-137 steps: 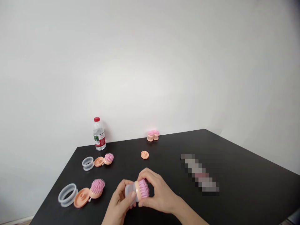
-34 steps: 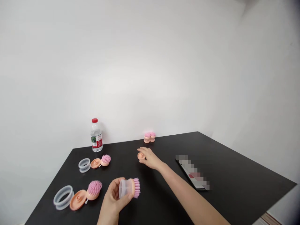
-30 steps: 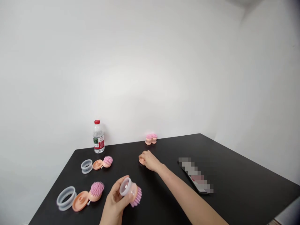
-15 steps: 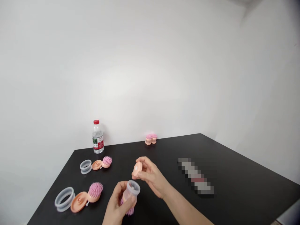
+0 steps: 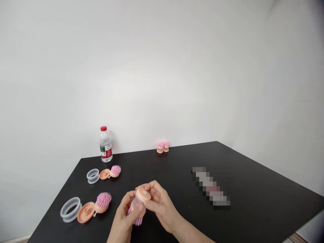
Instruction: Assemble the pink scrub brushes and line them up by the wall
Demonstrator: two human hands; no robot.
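My left hand [image 5: 126, 213] is wrapped round a translucent cup [image 5: 137, 202] with a pink-bristled brush head [image 5: 138, 221] at its lower end, bristles pointing down. A peach cap [image 5: 143, 193] with a pale spot in its centre sits over the cup's upper rim. The fingers of my right hand [image 5: 159, 203] grip this cap by its edge. Both hands are close together above the table's front part. Whether the cap is fully seated cannot be made out.
On the left of the black table [image 5: 177, 175] lie two clear rings [image 5: 71, 210], two peach discs [image 5: 86, 212] and two pink brush heads [image 5: 103, 201]. Behind stands a water bottle [image 5: 105, 148]. Two brushes [image 5: 163, 147] stand at the back; a blurred-out item [image 5: 211, 187] lies right.
My right hand has moved down and left, bringing the peach cap from above onto the cup's rim. The view has shifted slightly.
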